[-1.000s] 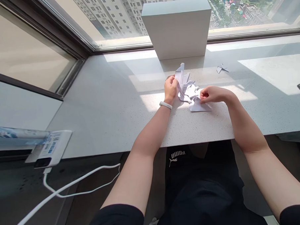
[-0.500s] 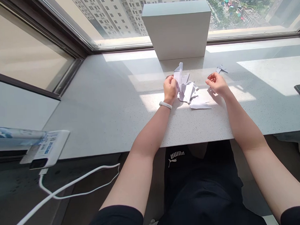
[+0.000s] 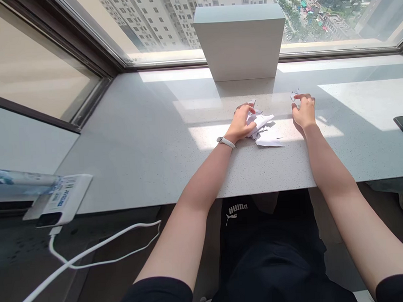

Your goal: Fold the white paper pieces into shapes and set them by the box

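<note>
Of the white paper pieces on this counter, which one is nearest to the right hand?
The small folded piece at the fingertips of the right hand. It lies alone, apart from the crumpled heap under the left hand.

Paper scraps [image 3: 261, 127] white; counter [image 3: 129, 172] pale grey, dark-speckled; far box [image 3: 240, 44] pale grey, perhaps white under the glare; wristband [image 3: 225, 142] white; near shorts [image 3: 269, 250] black, white logo [image 3: 232, 213]
</note>
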The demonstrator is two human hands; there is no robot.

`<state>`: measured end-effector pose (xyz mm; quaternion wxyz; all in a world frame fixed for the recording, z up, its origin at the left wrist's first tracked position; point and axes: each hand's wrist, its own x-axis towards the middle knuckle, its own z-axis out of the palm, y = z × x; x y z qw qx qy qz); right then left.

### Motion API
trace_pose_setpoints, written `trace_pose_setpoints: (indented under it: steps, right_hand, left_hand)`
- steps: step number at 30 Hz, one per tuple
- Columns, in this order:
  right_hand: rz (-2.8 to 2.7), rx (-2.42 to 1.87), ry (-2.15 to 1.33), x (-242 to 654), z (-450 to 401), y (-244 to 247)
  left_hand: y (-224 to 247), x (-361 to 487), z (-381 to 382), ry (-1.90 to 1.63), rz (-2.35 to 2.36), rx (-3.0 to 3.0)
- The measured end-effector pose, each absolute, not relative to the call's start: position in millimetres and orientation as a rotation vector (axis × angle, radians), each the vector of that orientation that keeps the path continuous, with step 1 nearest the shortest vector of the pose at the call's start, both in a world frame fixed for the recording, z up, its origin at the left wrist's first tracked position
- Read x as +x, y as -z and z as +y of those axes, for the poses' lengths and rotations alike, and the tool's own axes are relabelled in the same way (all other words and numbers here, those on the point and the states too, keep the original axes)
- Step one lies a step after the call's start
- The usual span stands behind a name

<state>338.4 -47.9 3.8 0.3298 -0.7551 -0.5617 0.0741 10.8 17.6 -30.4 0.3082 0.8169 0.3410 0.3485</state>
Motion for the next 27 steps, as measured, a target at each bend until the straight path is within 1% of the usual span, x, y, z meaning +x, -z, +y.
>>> trace_pose_setpoints:
  steps: [2,6,9,13,18,22,27]
  right_hand:
    - [-1.451,-2.032,-0.135,344,-45,-2]
    - [-1.463,-2.079,-0.169,353,-37,8]
    - [-1.515,-2.089,-0.174,356,-33,11]
    - [-1.483,-2.095,-0.178,357,-34,9]
    - [-1.431,-2.081,-0.147,356,-36,9]
    - [-1.415,-2.084,-0.209,354,-35,10]
    - [-1.351,-1.928,-0.291,350,-37,5]
  left_hand:
    - [27,11,14,-0.946,0.859,2.228]
    - [14,14,-2,-0.957,0.650,2.459]
    - [5,20,-20,-0.821,0.444,2.622]
    - [3,28,-35,-0.627,0.416,2.766]
    - [5,27,-34,-0.603,0.406,2.752]
    - [7,27,-32,-0.656,0.324,2.737]
    - [8,34,-39,-0.767,0.246,2.541]
